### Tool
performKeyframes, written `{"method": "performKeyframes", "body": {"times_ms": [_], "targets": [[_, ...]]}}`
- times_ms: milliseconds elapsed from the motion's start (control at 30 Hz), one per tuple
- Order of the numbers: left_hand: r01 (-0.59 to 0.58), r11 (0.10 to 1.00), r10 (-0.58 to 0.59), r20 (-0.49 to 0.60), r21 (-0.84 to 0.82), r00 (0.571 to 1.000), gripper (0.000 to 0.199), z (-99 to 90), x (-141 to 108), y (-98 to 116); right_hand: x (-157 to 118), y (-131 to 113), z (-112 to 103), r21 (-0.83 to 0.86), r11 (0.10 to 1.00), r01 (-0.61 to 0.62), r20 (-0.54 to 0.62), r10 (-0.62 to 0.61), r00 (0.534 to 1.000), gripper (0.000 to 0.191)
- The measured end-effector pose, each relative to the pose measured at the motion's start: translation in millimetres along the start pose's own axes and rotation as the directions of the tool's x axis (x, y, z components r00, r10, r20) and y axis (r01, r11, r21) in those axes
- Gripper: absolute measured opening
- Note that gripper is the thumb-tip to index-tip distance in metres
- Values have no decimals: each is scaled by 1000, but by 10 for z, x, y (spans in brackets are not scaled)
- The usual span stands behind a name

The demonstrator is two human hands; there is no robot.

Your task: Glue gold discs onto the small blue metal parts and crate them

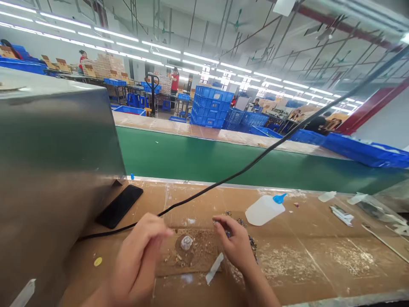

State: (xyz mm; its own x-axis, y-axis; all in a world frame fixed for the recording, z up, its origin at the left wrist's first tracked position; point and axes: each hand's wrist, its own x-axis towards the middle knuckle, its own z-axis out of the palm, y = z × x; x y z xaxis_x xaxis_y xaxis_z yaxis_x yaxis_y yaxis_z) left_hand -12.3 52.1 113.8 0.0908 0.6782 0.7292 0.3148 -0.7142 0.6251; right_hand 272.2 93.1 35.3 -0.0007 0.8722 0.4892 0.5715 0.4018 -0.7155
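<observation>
Left of a small clear, shiny dome-shaped piece [186, 242], my left hand [140, 256] is raised over the work surface with its fingers bent. Motion blur smears its fingertips, so I cannot tell whether it holds anything. My right hand [234, 243] is on the dome's other side, thumb and forefinger brought together in a pinch. Whatever is in that pinch is too small to make out. Beside and partly behind the right hand lies a pile of tiny dark metallic parts [252, 244]. A whitish tape strip [214, 268] sticks to the surface between the hands.
A black cable [204, 190] crosses diagonally above the table. On the left stand a metal box [60, 170] and a black phone [119, 207]. A white squeeze bottle [263, 210] with a blue tip lies right. Behind runs a green belt [198, 157]; blue crates [211, 106] stand beyond.
</observation>
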Motion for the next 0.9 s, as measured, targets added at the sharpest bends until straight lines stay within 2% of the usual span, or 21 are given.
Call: {"method": "performKeyframes", "body": {"times_ms": [100, 200, 300, 433, 567, 667, 900], "targets": [[90, 995, -86, 94, -47, 992, 17, 242, 182, -241, 215, -150, -11, 12, 999, 50, 181, -51, 982, 26], [222, 971, -207, 151, -92, 967, 13, 417, 213, -507, 375, -140, 57, 25, 996, 84, 272, -88, 958, 23], [255, 962, -239, 147, -100, 960, 15, 462, 124, -686, 385, -22, 148, 54, 994, 98, 298, -110, 948, 22], [273, 958, -253, 188, -87, 949, 15, 448, -1, -773, 264, 85, 173, 95, 987, 131, 363, -157, 918, 20], [441, 890, -388, 315, -117, 866, 19, 491, -46, -831, 200, 48, 115, 119, 977, 179, 470, -214, 856, 20], [548, 824, -463, 385, -144, 798, 20, 547, -68, -855, 189, -26, 81, 111, 971, 211, 508, -238, 828, 18], [690, 701, -588, 402, -180, 702, 20, 672, -143, -820, 142, -135, 83, 95, 963, 251, 552, -261, 792, 22]]}}
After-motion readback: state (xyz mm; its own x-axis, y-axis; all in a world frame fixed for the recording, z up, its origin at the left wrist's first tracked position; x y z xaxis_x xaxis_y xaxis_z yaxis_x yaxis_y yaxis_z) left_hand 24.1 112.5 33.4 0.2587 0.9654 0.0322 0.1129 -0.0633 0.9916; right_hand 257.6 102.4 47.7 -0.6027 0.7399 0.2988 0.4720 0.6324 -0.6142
